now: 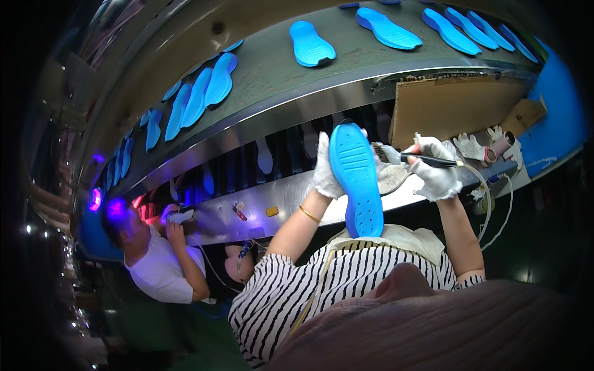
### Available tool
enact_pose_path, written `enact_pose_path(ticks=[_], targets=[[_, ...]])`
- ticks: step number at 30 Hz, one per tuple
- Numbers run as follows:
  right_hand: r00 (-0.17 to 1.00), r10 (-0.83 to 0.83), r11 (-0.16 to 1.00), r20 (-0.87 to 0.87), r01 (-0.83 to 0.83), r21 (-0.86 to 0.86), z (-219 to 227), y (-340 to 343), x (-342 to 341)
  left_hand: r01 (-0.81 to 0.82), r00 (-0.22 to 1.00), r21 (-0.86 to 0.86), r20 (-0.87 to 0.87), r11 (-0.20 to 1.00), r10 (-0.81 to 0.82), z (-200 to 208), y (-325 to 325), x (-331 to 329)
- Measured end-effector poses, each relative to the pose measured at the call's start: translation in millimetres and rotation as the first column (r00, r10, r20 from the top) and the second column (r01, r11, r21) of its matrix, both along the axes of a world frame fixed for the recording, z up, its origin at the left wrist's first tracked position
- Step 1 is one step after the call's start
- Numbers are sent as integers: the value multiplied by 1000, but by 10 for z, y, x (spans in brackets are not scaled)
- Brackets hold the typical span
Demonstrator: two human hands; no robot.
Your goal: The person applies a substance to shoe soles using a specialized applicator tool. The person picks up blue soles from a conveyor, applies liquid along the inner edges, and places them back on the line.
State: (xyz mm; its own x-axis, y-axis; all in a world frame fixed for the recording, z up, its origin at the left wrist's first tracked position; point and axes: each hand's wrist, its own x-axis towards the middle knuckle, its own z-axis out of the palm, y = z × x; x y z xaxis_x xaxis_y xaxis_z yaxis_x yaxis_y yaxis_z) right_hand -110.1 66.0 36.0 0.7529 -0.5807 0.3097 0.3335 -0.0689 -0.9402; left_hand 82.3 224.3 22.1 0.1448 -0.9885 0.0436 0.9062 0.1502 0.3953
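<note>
A bright blue shoe sole (356, 173) stands upright in front of my chest, its grooved and dotted face toward me. My left hand (324, 172), in a white glove, grips it along its left edge. In my gloved right hand (435, 173) is a brush (440, 162) with a black handle. Its bristles point left, close to the sole's right edge; whether they touch it I cannot tell. A thin white tube (484, 185) runs from near the brush's handle end. Behind the sole lies a pale grey object, partly hidden.
A green conveyor belt (260, 74) carries several blue soles. Below its metal edge stands a bench (291, 213) with a yellow block (271, 211). Cardboard (451, 105), loose gloves (471, 148) and a spool (502, 142) are at right. A co-worker (164, 266) sits at left, hands raised.
</note>
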Motion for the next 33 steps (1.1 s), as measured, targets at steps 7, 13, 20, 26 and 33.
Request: enact_pose_path(ticks=[7, 13, 20, 26, 33], targets=[[982, -163, 975, 92, 175, -135, 68, -66, 270, 64, 980, -65, -185, 996, -75, -162, -296, -486], [994, -95, 915, 60, 111, -388, 38, 126, 249, -262, 962, 254, -11, 931, 274, -326, -523, -619], [978, -185, 910, 96, 207, -360, -34, 234, 157, -226, 967, 159, 153, 961, 202, -386, -401, -514], [991, -132, 942, -32, 115, -317, -54, 439, 80, -145, 986, 162, 104, 976, 129, -387, -259, -355], [999, 38, 891, -38, -51, -451, -101, 552, -110, -206, 965, 256, 215, 945, 152, -265, -91, -352]])
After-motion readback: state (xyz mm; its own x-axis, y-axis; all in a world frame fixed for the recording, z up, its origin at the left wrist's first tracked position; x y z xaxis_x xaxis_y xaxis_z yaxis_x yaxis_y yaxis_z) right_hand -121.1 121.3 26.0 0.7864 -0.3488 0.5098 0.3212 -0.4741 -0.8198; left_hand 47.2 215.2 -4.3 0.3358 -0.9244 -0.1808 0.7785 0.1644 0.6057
